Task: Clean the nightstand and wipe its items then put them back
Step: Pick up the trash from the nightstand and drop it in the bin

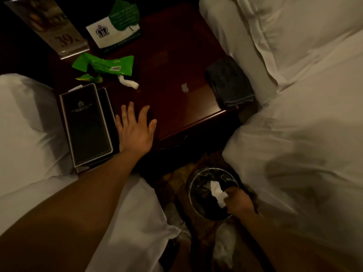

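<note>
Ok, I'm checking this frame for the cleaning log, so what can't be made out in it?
Head view, all of it:
- green leaf card: wording too small and dim to read.
- acrylic sign: cut off by the top edge, print blurred.
- lower black folder: mostly hidden under the upper black folder.
- bin: contents lost in darkness, partly covered by the right hand holding a tissue.

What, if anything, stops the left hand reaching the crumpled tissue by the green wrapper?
Probably nothing, so yes: the left hand rests open on the nightstand, with bare wood between it and the crumpled tissue.
</note>
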